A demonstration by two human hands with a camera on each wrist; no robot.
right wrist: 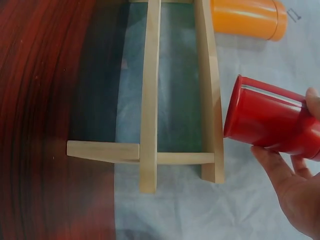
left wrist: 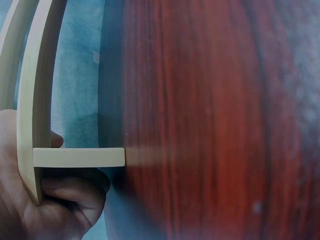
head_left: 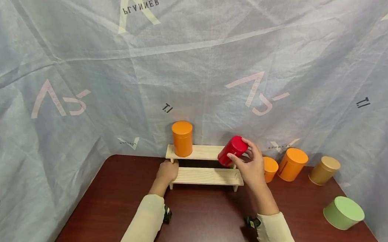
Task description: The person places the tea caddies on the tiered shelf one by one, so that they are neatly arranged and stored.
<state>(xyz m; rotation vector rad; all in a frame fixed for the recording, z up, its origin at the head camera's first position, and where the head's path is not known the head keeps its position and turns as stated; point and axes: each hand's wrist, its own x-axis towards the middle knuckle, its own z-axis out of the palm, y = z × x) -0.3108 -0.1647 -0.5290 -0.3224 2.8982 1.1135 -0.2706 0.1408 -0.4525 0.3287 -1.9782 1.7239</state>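
Note:
A red canister (head_left: pixel 232 150) is tilted at the right end of the upper shelf of a small two-tier wooden rack (head_left: pixel 205 175). My right hand (head_left: pixel 252 166) grips it between thumb and fingers. In the right wrist view the red canister (right wrist: pixel 272 117) has its base close to the upper board; whether they touch I cannot tell. My left hand (head_left: pixel 168 171) holds the rack's left end, and in the left wrist view its fingers (left wrist: pixel 75 195) curl around the board beside a leg. An orange canister (head_left: pixel 183 139) stands upright on the upper shelf's left part.
Right of the rack, on the dark wooden table (head_left: pixel 200 224), stand a smaller orange canister (head_left: pixel 270 169), a taller orange canister (head_left: pixel 292 164) and a gold canister (head_left: pixel 324 170). A green round tin (head_left: pixel 343 213) sits near the right edge. Grey printed cloth (head_left: pixel 191 69) hangs behind.

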